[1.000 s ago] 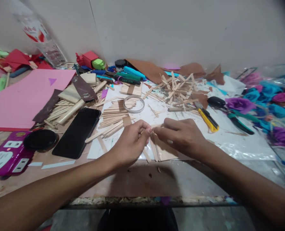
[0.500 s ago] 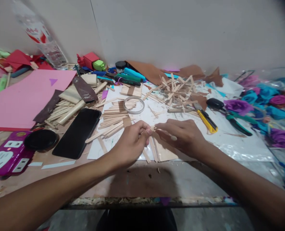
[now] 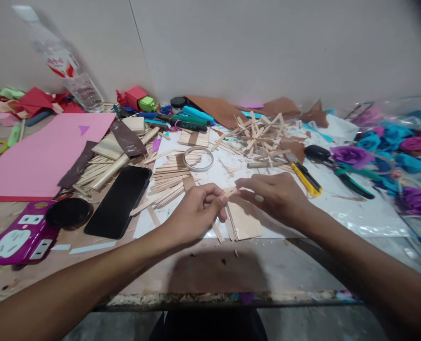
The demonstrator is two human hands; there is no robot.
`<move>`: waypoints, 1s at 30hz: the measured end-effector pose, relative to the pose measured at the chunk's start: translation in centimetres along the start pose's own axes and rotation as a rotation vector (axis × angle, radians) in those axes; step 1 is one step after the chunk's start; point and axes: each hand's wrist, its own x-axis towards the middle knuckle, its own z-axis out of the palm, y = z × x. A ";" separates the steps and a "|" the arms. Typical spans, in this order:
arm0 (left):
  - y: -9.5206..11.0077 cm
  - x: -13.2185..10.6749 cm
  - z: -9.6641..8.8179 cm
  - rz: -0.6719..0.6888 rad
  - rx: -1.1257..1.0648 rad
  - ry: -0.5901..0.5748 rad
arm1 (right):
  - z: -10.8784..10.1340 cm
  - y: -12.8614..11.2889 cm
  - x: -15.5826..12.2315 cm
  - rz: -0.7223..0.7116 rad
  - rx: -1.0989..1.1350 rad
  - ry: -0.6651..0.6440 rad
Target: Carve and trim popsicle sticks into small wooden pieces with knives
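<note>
Between my two hands, above the work sheet, is a wooden craft stick [image 3: 230, 192]. My left hand [image 3: 205, 206] is closed, its thumb and fingers pinching the stick's left part. My right hand [image 3: 276, 194] has its fingers closed over the other side of it. A rounded wooden tip [image 3: 259, 198] shows under the right fingers; whether it belongs to the same stick I cannot tell. Just below the hands lies a flat wooden panel [image 3: 247, 222] with thin sticks along its left edge. Fanned craft sticks [image 3: 171, 173] lie beyond my left hand, beside a tape roll [image 3: 198, 159].
Loose sticks [image 3: 258, 135] are heaped at the back. A yellow utility knife [image 3: 304, 180] and green-handled pliers [image 3: 355, 182] lie on the right, near paper flowers [image 3: 352, 156]. On the left are a phone [image 3: 120, 201], a purple power strip [image 3: 20, 232] and a bottle [image 3: 68, 71].
My view has shifted slightly left and up. The hands have drawn a little apart, and more of the craft stick shows between them.
</note>
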 end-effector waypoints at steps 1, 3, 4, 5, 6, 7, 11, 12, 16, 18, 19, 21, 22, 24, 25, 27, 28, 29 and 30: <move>0.2 0.0 0.0 -0.010 -0.006 -0.009 | 0.0 0.0 0.0 0.000 0.003 0.002; 0.5 0.0 -0.1 -0.025 -0.009 -0.016 | -0.1 0.0 0.1 -0.004 0.002 0.006; 0.6 0.0 -0.1 -0.032 -0.010 -0.017 | -0.1 0.1 0.1 -0.007 -0.001 0.004; 0.7 0.0 -0.1 -0.038 -0.010 -0.017 | -0.1 0.1 0.1 -0.011 -0.005 0.001; 0.7 0.0 -0.1 -0.043 -0.010 -0.018 | -0.1 0.2 0.1 -0.014 -0.008 -0.004; 0.7 0.0 -0.1 -0.049 -0.010 -0.018 | -0.1 0.2 0.1 -0.016 -0.009 -0.010; 0.7 0.1 -0.1 -0.064 -0.011 -0.016 | 0.0 0.4 0.1 -0.029 -0.006 -0.018; 0.6 0.1 -0.1 -0.068 -0.010 -0.018 | 0.1 0.5 0.1 -0.034 -0.007 -0.019; 0.5 0.1 0.1 -0.068 -0.005 -0.019 | 0.2 0.4 0.1 -0.047 -0.008 -0.013; 0.3 0.0 0.2 -0.044 -0.009 0.019 | 0.0 0.5 0.2 -0.036 0.038 0.018; 0.3 0.0 0.3 -0.029 -0.013 0.047 | -0.1 0.6 0.4 -0.012 0.078 0.040; 0.1 0.0 0.3 -0.005 -0.030 0.109 | -0.3 1.2 0.6 0.085 0.148 0.069; 0.1 0.0 0.3 0.005 -0.039 0.141 | -0.4 1.6 0.7 0.154 0.158 0.072; 0.2 0.0 0.1 0.032 -0.051 0.201 | -0.3 2.6 0.7 0.283 0.112 0.048; 0.3 0.1 0.0 0.054 -0.050 0.229 | -0.1 3.1 0.6 0.322 0.069 0.038; 0.5 0.2 -0.1 0.106 -0.043 0.289 | 0.4 3.8 0.4 0.334 -0.031 0.016; 0.7 0.2 -0.2 0.133 -0.039 0.319 | 0.6 4.0 0.3 0.328 -0.072 0.010; 0.8 0.2 -0.2 0.156 -0.036 0.347 | 0.9 4.0 0.2 0.319 -0.106 0.000; 1.0 0.2 -0.3 0.177 -0.035 0.374 | 1.2 3.9 0.1 0.312 -0.128 -0.012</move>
